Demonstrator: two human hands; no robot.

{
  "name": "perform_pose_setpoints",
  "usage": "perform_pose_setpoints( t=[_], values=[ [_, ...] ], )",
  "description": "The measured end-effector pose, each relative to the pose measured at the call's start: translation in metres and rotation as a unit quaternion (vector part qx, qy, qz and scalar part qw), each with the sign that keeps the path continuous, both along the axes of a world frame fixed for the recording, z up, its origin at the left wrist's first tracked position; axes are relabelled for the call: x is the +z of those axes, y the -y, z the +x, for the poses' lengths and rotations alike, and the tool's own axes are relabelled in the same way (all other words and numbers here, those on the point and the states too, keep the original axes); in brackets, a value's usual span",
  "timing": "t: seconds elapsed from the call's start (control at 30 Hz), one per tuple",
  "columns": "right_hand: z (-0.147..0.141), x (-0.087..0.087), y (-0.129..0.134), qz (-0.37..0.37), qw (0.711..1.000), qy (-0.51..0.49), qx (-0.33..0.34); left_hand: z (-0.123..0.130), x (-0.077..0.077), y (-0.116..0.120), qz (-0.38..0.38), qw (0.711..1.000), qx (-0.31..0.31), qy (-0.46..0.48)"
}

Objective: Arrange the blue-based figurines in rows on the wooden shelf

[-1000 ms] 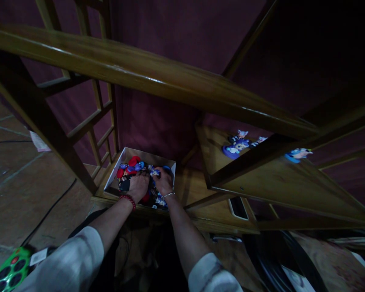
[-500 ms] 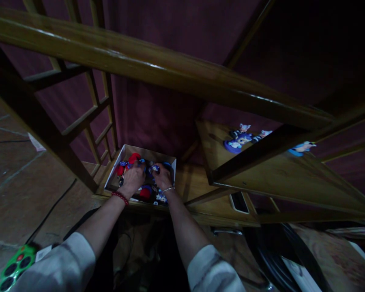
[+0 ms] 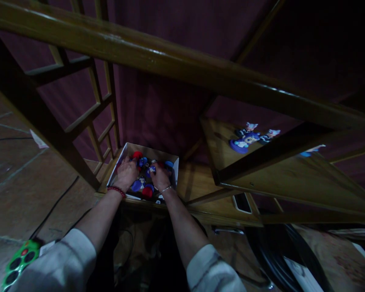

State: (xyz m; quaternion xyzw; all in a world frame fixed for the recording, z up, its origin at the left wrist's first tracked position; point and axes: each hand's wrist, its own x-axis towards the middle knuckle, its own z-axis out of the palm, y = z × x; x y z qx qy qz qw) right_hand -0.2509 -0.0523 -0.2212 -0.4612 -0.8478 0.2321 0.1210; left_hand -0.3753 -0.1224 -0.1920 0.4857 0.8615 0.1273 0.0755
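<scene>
Right hand (image 3: 160, 178) holding figurine (image 3: 152, 168), left hand (image 3: 127, 174) among other figurines (image 3: 142, 182), white box (image 3: 176, 167)

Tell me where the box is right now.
In the head view, the box sits left of centre on the lower shelf, with the left hand and right hand inside.

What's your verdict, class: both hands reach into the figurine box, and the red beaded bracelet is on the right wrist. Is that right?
No: the head view shows the red beaded bracelet on the wrist of the left hand, not the right hand. Both reach into the figurine box.
</scene>
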Motion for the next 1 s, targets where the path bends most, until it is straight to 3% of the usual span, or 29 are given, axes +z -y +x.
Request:
perform_pose_setpoints(
  t=[0.2, 0.27, 0.4, 0.47, 0.67, 1.0],
  values=[
    [0.001, 0.000, -0.001, 0.035, 0.998, 0.032, 0.034, 0.012, 0.010, 0.006, 0.024, 1.000, -0.016, 0.003],
    [0.002, 0.000, -0.003, 0.057, 0.997, 0.021, 0.049, 0.017, 0.009, 0.011, 0.019, 0.997, -0.071, 0.032],
    [0.005, 0.000, -0.010, 0.061, 0.996, 0.031, 0.054, 0.030, 0.000, 0.021, 0.019, 0.968, -0.242, 0.067],
    [0.006, 0.000, -0.012, 0.057, 0.997, 0.036, 0.046, 0.036, -0.005, 0.025, 0.021, 0.959, -0.276, 0.066],
    [0.007, -0.005, -0.014, 0.026, 0.999, 0.032, 0.012, 0.054, -0.008, 0.035, -0.049, 0.968, -0.240, 0.050],
    [0.000, 0.001, -0.014, 0.008, 0.999, 0.040, 0.019, 0.056, -0.013, 0.033, -0.075, 0.968, -0.228, 0.077]
  ],
)
